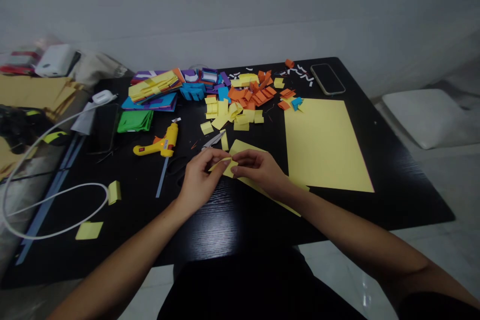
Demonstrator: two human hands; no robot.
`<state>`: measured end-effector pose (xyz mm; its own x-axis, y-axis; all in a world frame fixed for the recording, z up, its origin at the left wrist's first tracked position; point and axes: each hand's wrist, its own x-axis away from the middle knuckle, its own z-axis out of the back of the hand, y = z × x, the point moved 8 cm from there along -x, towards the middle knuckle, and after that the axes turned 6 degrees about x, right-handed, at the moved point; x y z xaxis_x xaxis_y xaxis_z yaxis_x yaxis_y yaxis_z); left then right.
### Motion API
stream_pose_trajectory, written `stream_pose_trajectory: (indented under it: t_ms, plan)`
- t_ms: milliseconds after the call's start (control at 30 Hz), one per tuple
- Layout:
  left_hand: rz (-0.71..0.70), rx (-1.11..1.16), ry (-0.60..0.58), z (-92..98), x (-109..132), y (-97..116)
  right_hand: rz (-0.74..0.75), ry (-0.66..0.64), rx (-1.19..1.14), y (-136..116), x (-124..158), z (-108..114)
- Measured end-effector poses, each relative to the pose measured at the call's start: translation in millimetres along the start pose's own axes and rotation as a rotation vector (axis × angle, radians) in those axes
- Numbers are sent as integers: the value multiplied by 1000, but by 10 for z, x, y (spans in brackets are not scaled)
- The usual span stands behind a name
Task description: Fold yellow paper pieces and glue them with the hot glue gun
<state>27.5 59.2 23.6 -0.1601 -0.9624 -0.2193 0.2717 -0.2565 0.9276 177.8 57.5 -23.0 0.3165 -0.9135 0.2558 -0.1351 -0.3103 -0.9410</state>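
Observation:
My left hand (200,177) and my right hand (258,167) meet over the middle of the black table (232,225). Both pinch a small yellow paper piece (225,166) between thumb and fingers, each at one end. Under my right hand lies a cut yellow sheet (247,150). Scissors (213,140) rest just beyond my left fingers. A yellow glue gun (157,145) lies to the left of them.
A large yellow sheet (324,142) lies to the right. Folded yellow, orange and blue paper pieces (243,97) and stacked coloured paper (153,90) fill the far side. A phone (327,79) sits far right. A white cable (56,200) loops at the left edge.

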Motion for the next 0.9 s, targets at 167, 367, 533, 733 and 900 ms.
stream_pose_trajectory:
  t_ms: [167,367,533,733,900]
  plan:
    - [65,28,3,-4,2,-24,-16,14,-34,28,-6,4]
    - [55,28,14,5,5,-26,-33,-54,7,31,13,-69]
    - [-32,-31,-29,-5,2,0,90,-5,125,-48,42,-53]
    - [-88,-59,-52,-19,5,26,132,17,191,-69,58,-45]
    - [-72,-67,-54,-27,12,16,131,24,179,-75,50,-40]
